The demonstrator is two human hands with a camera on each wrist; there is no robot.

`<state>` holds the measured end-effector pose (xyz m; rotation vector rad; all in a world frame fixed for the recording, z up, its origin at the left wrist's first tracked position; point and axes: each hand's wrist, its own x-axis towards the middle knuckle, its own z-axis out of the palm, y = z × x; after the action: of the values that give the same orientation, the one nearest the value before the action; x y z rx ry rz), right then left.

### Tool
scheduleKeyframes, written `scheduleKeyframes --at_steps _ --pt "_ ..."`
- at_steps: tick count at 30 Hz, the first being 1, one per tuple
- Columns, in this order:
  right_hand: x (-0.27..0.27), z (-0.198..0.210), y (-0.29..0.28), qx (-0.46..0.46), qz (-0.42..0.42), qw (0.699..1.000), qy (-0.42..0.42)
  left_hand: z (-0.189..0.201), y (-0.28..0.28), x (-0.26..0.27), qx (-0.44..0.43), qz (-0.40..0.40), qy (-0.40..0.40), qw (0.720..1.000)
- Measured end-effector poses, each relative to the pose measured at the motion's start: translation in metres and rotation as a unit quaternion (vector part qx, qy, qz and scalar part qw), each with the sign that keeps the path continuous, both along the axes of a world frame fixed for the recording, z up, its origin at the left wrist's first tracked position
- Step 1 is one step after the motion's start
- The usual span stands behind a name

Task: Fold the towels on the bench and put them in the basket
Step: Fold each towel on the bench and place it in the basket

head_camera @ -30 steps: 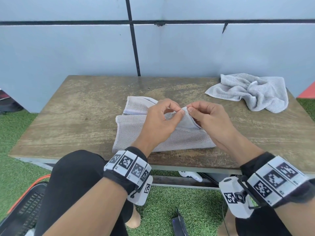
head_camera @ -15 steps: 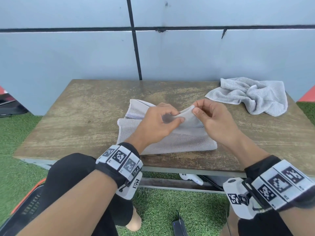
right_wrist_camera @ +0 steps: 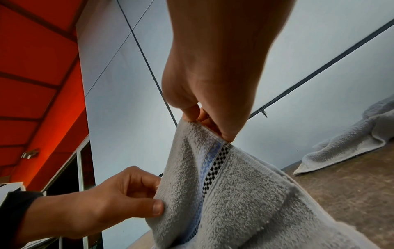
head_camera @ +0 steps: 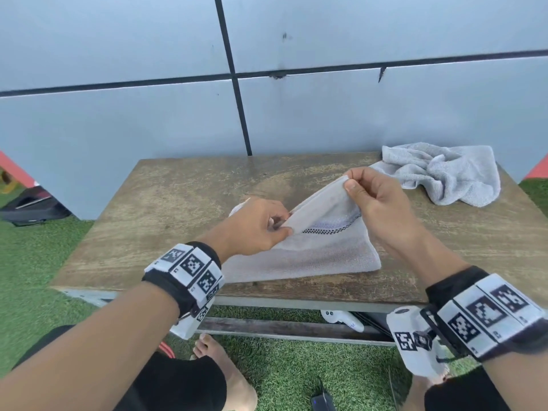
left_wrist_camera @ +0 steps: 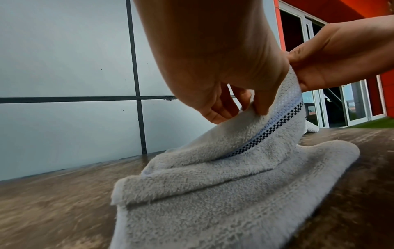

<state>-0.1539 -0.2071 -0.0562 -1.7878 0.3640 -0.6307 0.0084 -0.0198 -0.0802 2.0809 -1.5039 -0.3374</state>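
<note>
On the wooden bench (head_camera: pixel 166 221), near its front edge, lies the grey towel (head_camera: pixel 308 259) — part folded, its checked band showing. Left hand (head_camera: pixel 255 229) pinches one corner of the top layer low; right hand (head_camera: pixel 376 200) pinches the other corner, raised higher. Second towel (head_camera: pixel 444 173) lies crumpled at the far right corner, well apart.
</note>
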Motion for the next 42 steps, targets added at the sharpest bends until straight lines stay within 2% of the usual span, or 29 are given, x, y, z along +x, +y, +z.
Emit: scheduleKeyframes --at_steps 6,16,21,25,31,36,39,42 --pt "0.002 0.002 -0.006 0.024 -0.042 0.999 -0.017 0.013 0.019 0.004 0.010 0.035 -0.010 0.999" --pt "0.009 -0.001 -0.015 0.088 -0.145 0.984 -0.052 0.029 0.071 0.019 0.041 0.086 -0.121 0.988" --pt "0.009 -0.010 -0.023 0.077 -0.164 0.983 -0.025 0.030 0.096 0.020 0.034 0.146 -0.112 0.982" --pt "0.008 -0.012 -0.023 0.085 -0.172 0.981 -0.020 0.037 0.110 0.016 0.008 0.184 -0.071 0.980" --pt "0.006 -0.012 -0.020 0.083 -0.168 0.982 -0.017 0.043 0.118 0.008 0.001 0.187 -0.080 0.979" --pt "-0.003 -0.016 -0.023 0.061 -0.168 0.984 0.011 0.046 0.121 0.006 0.002 0.157 -0.092 0.983" --pt "-0.007 -0.013 -0.027 0.040 -0.165 0.985 0.026 0.050 0.122 0.008 -0.014 0.138 -0.059 0.989" --pt "-0.006 -0.003 -0.029 0.031 -0.171 0.984 0.035 0.062 0.118 0.006 -0.031 0.152 -0.010 0.988"
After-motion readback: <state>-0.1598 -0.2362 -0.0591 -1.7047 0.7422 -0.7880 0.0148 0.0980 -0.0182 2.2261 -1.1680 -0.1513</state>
